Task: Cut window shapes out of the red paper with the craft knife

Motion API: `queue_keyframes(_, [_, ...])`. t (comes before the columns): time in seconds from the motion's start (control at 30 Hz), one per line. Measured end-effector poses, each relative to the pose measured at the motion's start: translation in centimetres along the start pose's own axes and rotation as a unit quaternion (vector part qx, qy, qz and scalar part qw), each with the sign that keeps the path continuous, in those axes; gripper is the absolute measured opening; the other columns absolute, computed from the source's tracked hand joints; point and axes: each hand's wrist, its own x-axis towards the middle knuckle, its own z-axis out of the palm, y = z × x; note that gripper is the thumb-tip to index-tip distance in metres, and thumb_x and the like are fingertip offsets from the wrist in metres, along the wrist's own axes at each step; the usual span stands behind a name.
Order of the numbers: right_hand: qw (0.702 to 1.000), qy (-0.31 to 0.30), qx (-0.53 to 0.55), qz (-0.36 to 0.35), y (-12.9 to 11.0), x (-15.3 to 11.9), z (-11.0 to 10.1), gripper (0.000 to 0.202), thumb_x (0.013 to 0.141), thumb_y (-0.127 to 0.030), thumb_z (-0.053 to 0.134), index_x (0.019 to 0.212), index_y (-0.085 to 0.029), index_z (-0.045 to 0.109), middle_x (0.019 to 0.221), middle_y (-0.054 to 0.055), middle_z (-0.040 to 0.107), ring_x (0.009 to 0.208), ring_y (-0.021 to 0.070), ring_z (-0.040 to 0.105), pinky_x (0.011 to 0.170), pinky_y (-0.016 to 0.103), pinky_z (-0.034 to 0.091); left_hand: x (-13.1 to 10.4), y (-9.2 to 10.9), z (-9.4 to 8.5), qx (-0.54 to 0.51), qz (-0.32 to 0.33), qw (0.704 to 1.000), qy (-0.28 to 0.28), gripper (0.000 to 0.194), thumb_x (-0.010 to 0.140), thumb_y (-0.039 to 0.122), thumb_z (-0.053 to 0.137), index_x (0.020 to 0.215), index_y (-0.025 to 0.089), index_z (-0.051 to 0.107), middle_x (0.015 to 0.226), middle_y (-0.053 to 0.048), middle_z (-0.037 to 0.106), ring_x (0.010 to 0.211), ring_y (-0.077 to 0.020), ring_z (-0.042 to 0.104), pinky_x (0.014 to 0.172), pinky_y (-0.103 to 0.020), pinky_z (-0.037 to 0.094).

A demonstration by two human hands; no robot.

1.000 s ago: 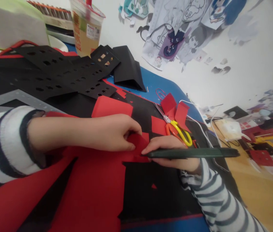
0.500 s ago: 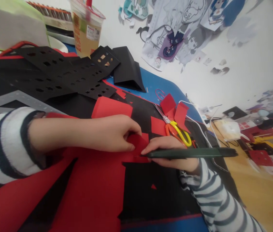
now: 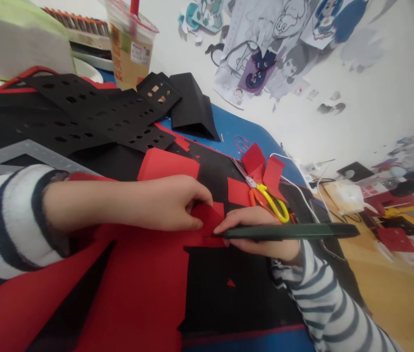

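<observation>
My right hand point(image 3: 250, 227) grips a dark green craft knife point(image 3: 291, 231) like a pen, its tip down on the red paper point(image 3: 144, 283). The blade itself is too small to make out clearly. Across from it, my left hand point(image 3: 177, 203) bends its thumb and fingers around a raised red flap point(image 3: 207, 217) of that paper, just left of the knife tip. Some of the left fingers are hidden behind the hand. Under the paper lies a black mat point(image 3: 225, 308) with a small red scrap point(image 3: 230, 283) on it.
Scissors point(image 3: 265, 193) with yellow and orange handles lie beyond my right hand among red paper pieces point(image 3: 239, 190). Black card sheets point(image 3: 100, 115) with cut-out holes, a folded black card point(image 3: 192, 105) and a drink cup point(image 3: 131, 54) stand farther back. A grey ruler point(image 3: 34, 149) rests at left.
Both hands and the craft knife stay in nearly the same place on the red paper. The view has shifted only very slightly.
</observation>
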Motion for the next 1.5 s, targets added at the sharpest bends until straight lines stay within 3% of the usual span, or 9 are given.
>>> queue_keyframes(0.57, [1.0,0.004,-0.01,0.018,-0.4,0.0,0.0,0.024,0.079,-0.006,0.052,0.097,-0.014,0.064,0.075,0.003,0.067,0.066,0.012,0.062,0.063,0.022,0.051,0.0,-0.1,0.0,-0.005,-0.006,1.0,-0.003,0.004,0.075,0.019,0.059,0.076,0.019,0.062,0.052,0.008,0.052,0.044,-0.0058,0.048,0.042,-0.016,0.032])
queue_keyframes(0.87, [1.0,-0.003,0.02,0.0,-0.3,-0.1,0.0,0.024,0.079,-0.004,0.055,0.1,-0.012,0.066,0.081,0.004,0.067,0.071,0.0112,0.062,0.069,0.02,0.049,0.1,0.0,0.0,-0.002,-0.003,1.0,0.0,0.002,0.074,0.019,0.059,0.074,0.019,0.062,0.053,0.008,0.052,0.045,-0.0058,0.047,0.042,-0.016,0.032])
queue_keyframes(1.5, [0.997,-0.034,0.068,-0.001,0.1,-0.2,-0.7,0.021,0.089,-0.023,0.056,0.104,-0.012,0.065,0.086,0.007,0.066,0.078,0.015,0.062,0.074,0.027,0.048,0.0,0.1,-0.3,-0.016,-0.003,1.0,-0.016,0.006,0.074,0.022,0.057,0.076,0.019,0.061,0.055,0.006,0.052,0.047,-0.009,0.047,0.045,-0.019,0.033])
